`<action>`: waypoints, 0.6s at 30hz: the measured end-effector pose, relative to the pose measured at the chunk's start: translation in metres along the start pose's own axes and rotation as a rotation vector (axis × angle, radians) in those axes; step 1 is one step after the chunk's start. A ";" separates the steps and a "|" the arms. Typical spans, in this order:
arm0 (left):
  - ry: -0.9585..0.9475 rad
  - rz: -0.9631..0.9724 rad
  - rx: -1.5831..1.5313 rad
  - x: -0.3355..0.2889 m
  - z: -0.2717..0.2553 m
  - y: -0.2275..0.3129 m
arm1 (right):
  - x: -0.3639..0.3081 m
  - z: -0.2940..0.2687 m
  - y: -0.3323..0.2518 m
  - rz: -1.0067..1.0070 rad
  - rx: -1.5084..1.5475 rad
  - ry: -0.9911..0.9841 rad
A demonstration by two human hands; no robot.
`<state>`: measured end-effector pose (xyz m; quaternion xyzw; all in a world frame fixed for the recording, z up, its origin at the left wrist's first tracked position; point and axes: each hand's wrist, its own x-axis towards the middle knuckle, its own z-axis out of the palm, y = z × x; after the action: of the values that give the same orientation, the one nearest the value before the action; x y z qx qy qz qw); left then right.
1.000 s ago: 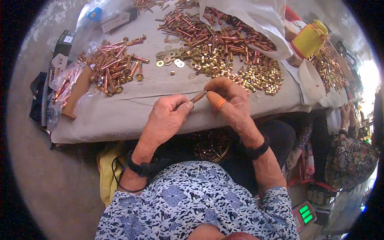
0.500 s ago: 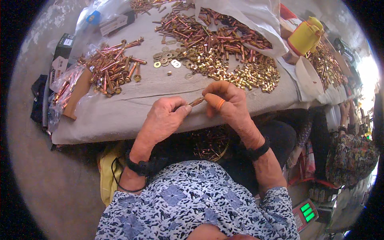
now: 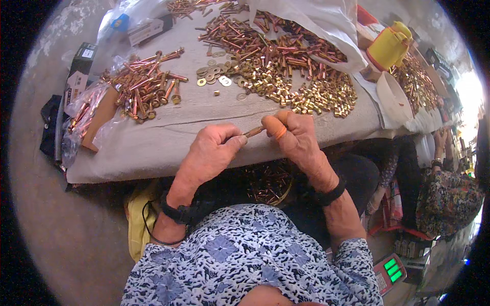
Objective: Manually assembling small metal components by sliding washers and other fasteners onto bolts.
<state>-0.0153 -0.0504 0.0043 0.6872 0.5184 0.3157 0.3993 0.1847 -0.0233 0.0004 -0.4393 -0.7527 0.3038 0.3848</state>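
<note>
Between my two hands, just over the near edge of the cloth-covered table (image 3: 168,162), is a slim brassy anchor bolt (image 3: 253,132). My left hand (image 3: 213,152) pinches its left end between thumb and forefinger. Orange covers sit on the thumb and forefinger of my right hand (image 3: 296,136), which closes around the bolt's right end and hides it. Beyond my hands lie a heap of small gold nuts (image 3: 321,97), some flat washers (image 3: 210,75) and a lone nut (image 3: 217,93). Finished-looking bolts with heads (image 3: 148,92) are piled to the left.
Long coppery bolts (image 3: 240,38) heap at the back beside a white plastic sack (image 3: 316,23). A cardboard piece (image 3: 100,120) stands at left. At right are a yellow jug (image 3: 389,47) and a white tub (image 3: 394,97). Below the table edge is a container of bolts (image 3: 268,183).
My right hand has curled its fingers in more tightly and shifted slightly right. More of the bolt shows between the hands. My left hand has hardly moved.
</note>
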 end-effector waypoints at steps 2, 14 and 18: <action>0.015 0.056 0.044 0.000 0.001 0.000 | 0.000 -0.002 -0.003 0.038 -0.028 -0.010; 0.020 -0.021 -0.018 0.002 0.004 0.000 | -0.001 0.003 0.002 0.000 0.066 0.188; 0.008 -0.007 0.018 0.002 0.003 0.001 | 0.000 0.008 0.001 -0.237 0.100 0.272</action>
<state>-0.0121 -0.0494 0.0039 0.6875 0.5253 0.3124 0.3922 0.1780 -0.0241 -0.0047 -0.3650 -0.7240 0.2313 0.5377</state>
